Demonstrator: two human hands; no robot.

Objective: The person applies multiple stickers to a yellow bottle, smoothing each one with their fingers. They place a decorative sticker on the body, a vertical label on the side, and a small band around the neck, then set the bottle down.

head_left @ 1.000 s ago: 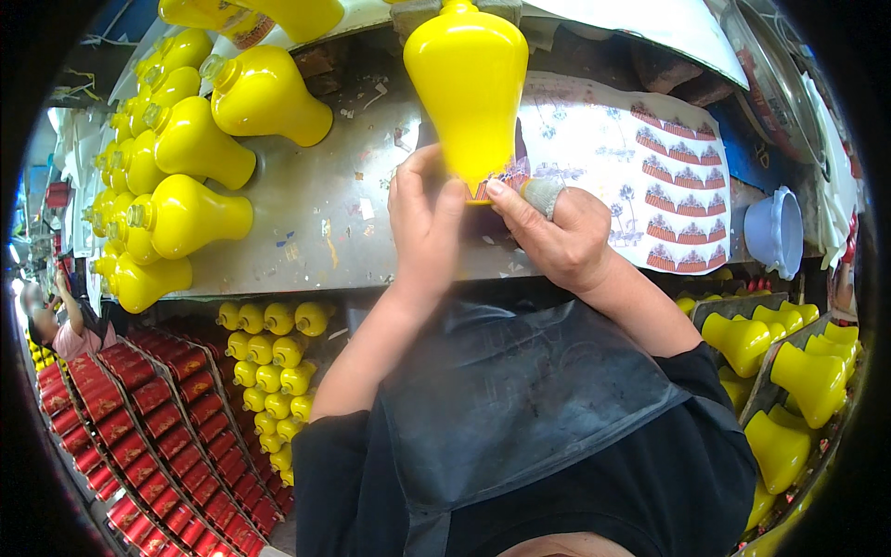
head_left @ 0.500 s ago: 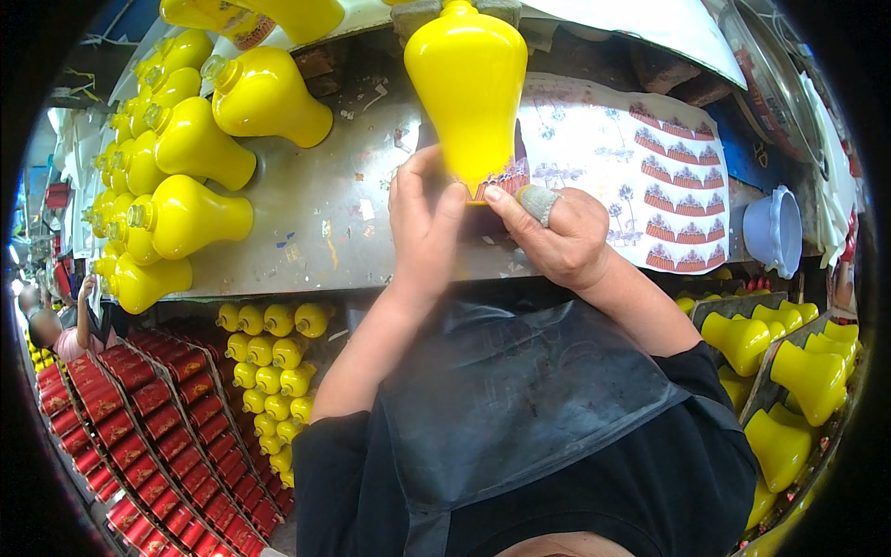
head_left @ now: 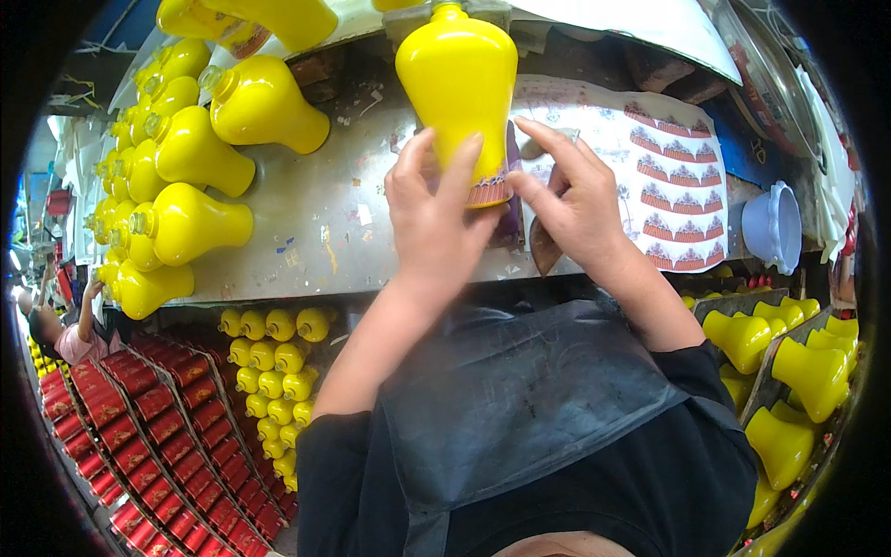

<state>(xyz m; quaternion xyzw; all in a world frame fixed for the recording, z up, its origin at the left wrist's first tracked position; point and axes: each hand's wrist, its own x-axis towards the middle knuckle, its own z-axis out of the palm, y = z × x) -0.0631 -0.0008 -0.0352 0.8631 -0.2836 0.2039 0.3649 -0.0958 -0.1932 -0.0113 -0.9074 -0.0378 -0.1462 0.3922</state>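
Metal bench (head_left: pixel 311 209) spans the upper middle of the frame. Patterned sheet (head_left: pixel 676 165) lies on it, right of centre. Yellow bottle (head_left: pixel 457 79) lies at upper centre: neck at the top edge, base toward the person, long axis nearly vertical in the picture with the base end drifting slightly right.

Key relation: the base end sits between the two hands. Left hand (head_left: pixel 438 212) is nearer, overlapping the bottle's lower left; its thumb and fingers are apart, the thumb crossing in front of the narrow part. Blur present; contact cannot be told. Right hand (head_left: pixel 587 206) stands to the right, thumb and forefinger apart, tips pointing left; thumb tip at or just beside the base's right edge, unclear which.

Printed band (head_left: pixel 489 192) rings the visible base, right of the left thumb. Small grey piece (head_left: pixel 533 148) shows beside the right forefinger; whether worn or held, cannot tell.
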